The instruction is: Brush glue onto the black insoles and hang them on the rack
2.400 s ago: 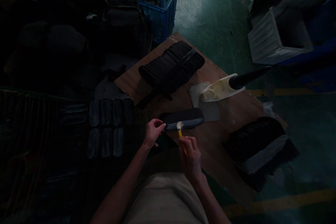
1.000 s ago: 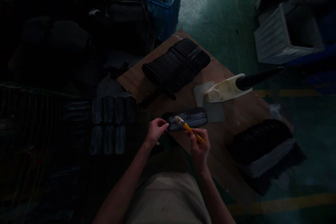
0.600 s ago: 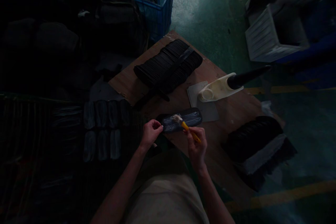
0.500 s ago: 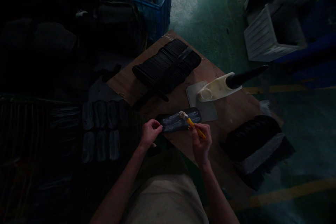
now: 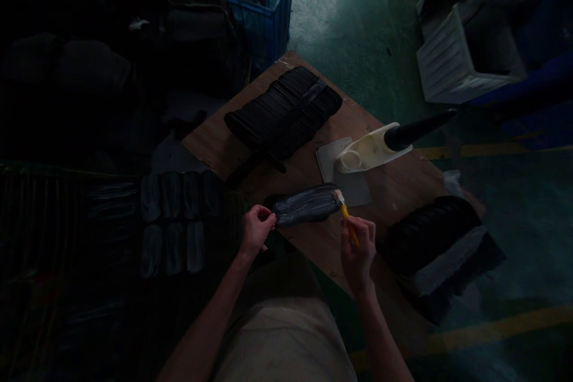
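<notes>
A dark, flat, round-ended piece (image 5: 304, 205) lies near the front edge of a wooden board (image 5: 394, 191), streaked with a whitish coating. My left hand (image 5: 258, 228) pinches its left end between thumb and fingers. In my right hand (image 5: 359, 245) is a paintbrush (image 5: 344, 212) with a yellow handle, its pale bristles touching the piece's right end. Behind stands a cream-coloured container (image 5: 369, 149) with a black part sticking out to the right, resting on a light flat sheet (image 5: 333, 154).
A row of stacked dark pieces (image 5: 286, 110) lies at the back of the board, another stack (image 5: 443, 250) at its right. Several coated pieces (image 5: 173, 248) rest on a rack to the left. A blue crate (image 5: 268, 18) and a white bin (image 5: 447, 65) stand beyond.
My right hand has moved the brush rightward along the piece to its right end. The whitish coating now looks spread more evenly. My left hand holds its place.
</notes>
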Action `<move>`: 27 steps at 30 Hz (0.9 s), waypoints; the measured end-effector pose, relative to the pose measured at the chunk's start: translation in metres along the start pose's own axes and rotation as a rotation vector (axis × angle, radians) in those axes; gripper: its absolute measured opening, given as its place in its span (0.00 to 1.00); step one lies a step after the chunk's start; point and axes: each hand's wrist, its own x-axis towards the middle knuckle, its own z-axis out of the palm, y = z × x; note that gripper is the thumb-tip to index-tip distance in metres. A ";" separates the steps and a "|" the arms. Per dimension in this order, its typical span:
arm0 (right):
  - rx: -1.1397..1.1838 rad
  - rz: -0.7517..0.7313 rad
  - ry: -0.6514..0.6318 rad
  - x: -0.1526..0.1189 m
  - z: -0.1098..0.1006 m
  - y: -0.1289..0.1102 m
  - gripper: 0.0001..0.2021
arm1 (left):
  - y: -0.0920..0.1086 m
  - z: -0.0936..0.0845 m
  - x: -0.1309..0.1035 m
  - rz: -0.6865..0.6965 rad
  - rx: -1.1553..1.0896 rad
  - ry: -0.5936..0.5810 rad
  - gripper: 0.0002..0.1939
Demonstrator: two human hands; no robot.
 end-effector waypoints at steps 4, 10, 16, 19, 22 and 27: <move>-0.084 -0.008 -0.057 -0.020 -0.005 -0.008 0.10 | 0.002 0.000 0.000 0.002 -0.018 -0.005 0.08; 0.075 -0.016 -0.212 -0.039 0.014 -0.054 0.12 | -0.001 -0.003 0.004 0.001 -0.068 -0.057 0.09; 0.415 0.174 -0.276 -0.041 0.025 -0.076 0.06 | 0.003 -0.006 0.005 -0.011 -0.082 -0.087 0.08; 0.360 0.229 -0.136 -0.032 0.011 -0.055 0.04 | 0.003 -0.005 0.006 -0.002 -0.082 -0.105 0.08; 0.137 0.157 0.031 -0.020 -0.007 -0.034 0.05 | 0.000 -0.005 0.008 -0.006 -0.107 -0.124 0.07; 0.139 0.044 0.053 -0.013 -0.016 -0.039 0.07 | 0.001 -0.006 0.007 -0.030 -0.185 -0.141 0.08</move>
